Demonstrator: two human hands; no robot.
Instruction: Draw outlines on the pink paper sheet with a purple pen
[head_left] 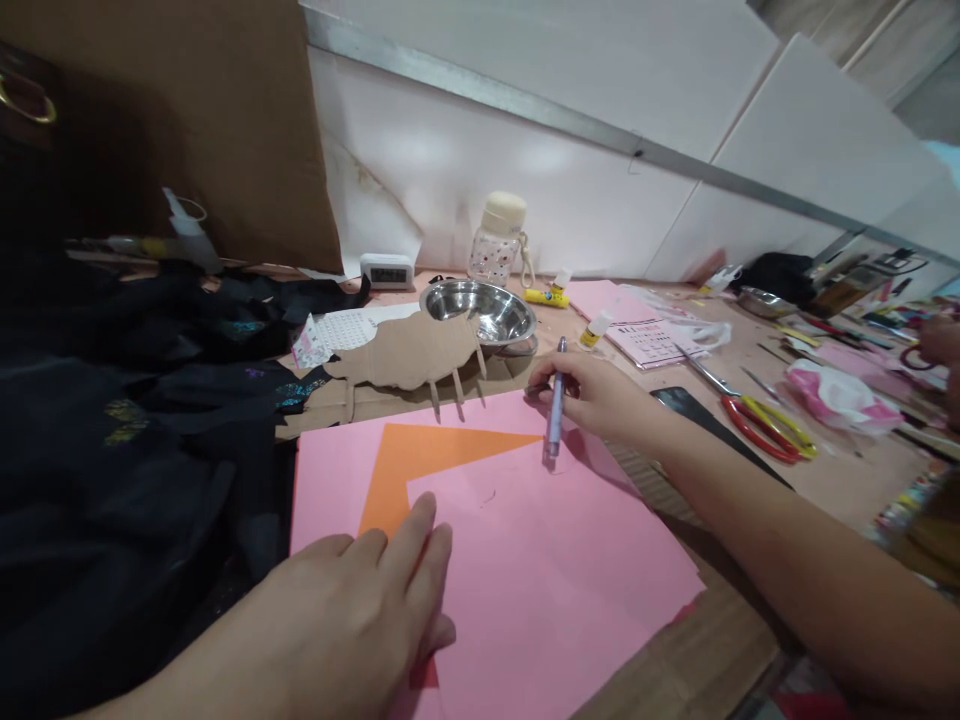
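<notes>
My right hand [604, 390] grips a light purple pen [556, 412] near the back edge of the paper stack. Something small and dark shows by its fingertips; I cannot make it out. Flat on the left edge of the top pink sheet [547, 570] lies my left hand [360, 590], fingers stretched out. A small curved mark shows on that sheet. Beneath it an orange sheet [405, 455] pokes out, over another pink sheet [322, 470]. Just behind the stack is a cut cardboard shape [409, 352] with thin strips sticking out.
Behind stand a steel bowl [487, 315], a lidded bottle [497, 240] and a small digital clock [387, 271]. Black cloth [127, 450] covers the left side. Red-and-yellow-handled scissors [761, 425] and a black flat object [720, 432] lie right. Another person's hand [941, 340] is at far right.
</notes>
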